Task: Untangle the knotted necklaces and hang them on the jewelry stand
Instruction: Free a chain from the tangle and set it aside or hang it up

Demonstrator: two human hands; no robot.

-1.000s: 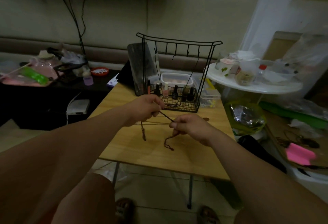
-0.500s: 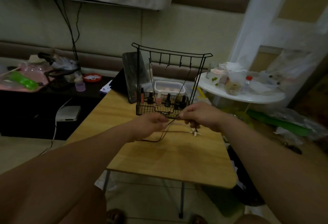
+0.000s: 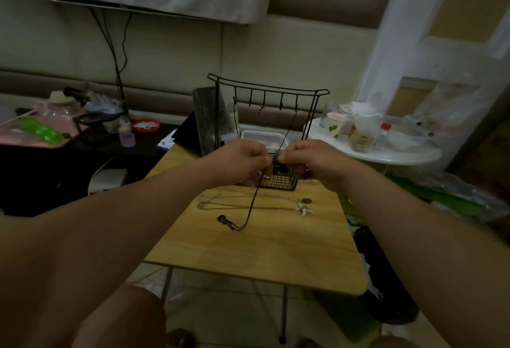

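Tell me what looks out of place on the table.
Thin necklaces lie strewn on the table before the jewelry stand, strands crossing, a pale pendant at one end. The left hand and right hand pinch a dark cord trailing over them.

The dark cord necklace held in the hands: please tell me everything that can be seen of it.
The dark cord necklace is a thin, dark brown string, perhaps braided. The left hand and the right hand pinch its upper part, close together, in front of the jewelry stand. From there it hangs slack down to the wooden table, where its end, with a small dark round piece, lies.
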